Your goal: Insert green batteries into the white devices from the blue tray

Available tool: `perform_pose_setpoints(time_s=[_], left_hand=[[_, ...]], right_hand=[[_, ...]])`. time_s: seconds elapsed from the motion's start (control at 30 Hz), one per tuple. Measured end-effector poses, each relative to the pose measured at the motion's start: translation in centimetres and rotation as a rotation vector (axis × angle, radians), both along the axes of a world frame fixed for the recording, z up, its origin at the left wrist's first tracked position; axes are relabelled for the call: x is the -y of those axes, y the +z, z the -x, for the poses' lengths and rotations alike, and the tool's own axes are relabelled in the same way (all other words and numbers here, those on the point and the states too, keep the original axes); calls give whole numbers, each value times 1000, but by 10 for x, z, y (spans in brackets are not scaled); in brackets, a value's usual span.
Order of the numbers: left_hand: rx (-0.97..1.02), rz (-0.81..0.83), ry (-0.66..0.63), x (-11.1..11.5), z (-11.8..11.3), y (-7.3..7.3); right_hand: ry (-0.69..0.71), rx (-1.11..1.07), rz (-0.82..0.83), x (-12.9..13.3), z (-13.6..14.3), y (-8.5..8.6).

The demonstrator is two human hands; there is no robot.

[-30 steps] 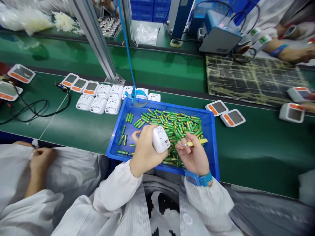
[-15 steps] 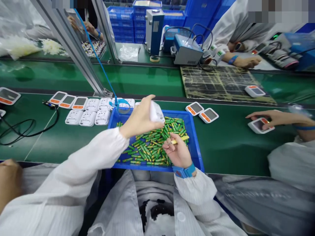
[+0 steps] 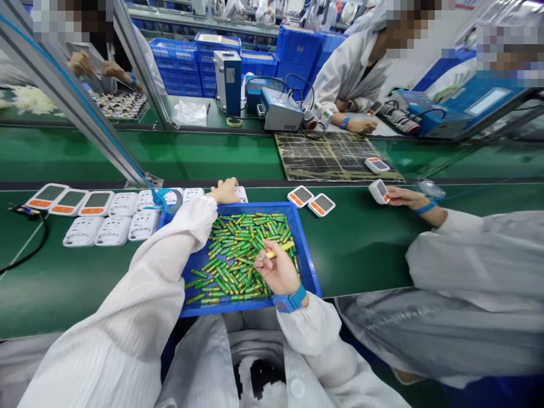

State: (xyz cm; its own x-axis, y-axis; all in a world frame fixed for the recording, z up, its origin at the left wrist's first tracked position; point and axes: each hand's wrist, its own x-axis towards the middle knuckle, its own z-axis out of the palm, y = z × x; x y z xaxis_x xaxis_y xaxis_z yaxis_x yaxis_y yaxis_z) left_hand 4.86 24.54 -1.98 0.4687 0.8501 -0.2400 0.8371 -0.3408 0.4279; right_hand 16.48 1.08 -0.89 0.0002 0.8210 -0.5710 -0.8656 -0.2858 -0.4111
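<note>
So the left hand (image 3: 225, 191) is sitting just past the back rim of the blue tray (image 3: 312, 277), with its back facing the camera, and a white unit (image 3: 242, 194) is peeking out right beside it on the worktop (image 3: 357, 249). Its fingertips are mostly hiding, so I can't tell if it's gripping that unit or has let go. The sleeve is lying across the left side of the tray.

The right hand (image 3: 278, 271) is hovering over the heap of green batteries (image 3: 240, 232) in the tray, fingers curling around a yellow-handled tool (image 3: 282, 250), metal tip pointing left. A blue wristband (image 3: 289, 300) is wrapping that wrist.

Over on the left, three screen-up devices (image 3: 97, 203) are leading off the back row, with white-side-up ones following, and three more white housings (image 3: 113, 231) are sitting in front. A blue strap (image 3: 164, 199) is dangling by them.

Two orange-trimmed displays (image 3: 322, 205) are lying just right of the tray's back corner, touching. Farther right, a co-worker's hand (image 3: 403, 197) is holding a similar gadget (image 3: 377, 192).
</note>
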Motion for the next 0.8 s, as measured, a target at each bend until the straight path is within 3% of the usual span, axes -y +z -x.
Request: perform_pose_setpoints(time_s=[0.17,0.33,0.67,0.8], left_hand=[[-61,15,-212,-14,3,-8],[-78,27,-310,-21,19,-13],[-40,-14,-293,-22,43,-15],[17,-114,-208,-16,45,-13]], right_hand=[[-4,-7,22,0,-2,-3],[31,-7,36,1,-5,-6],[58,65,4,3,-2,-3],[30,377,-189,-6,-21,10]])
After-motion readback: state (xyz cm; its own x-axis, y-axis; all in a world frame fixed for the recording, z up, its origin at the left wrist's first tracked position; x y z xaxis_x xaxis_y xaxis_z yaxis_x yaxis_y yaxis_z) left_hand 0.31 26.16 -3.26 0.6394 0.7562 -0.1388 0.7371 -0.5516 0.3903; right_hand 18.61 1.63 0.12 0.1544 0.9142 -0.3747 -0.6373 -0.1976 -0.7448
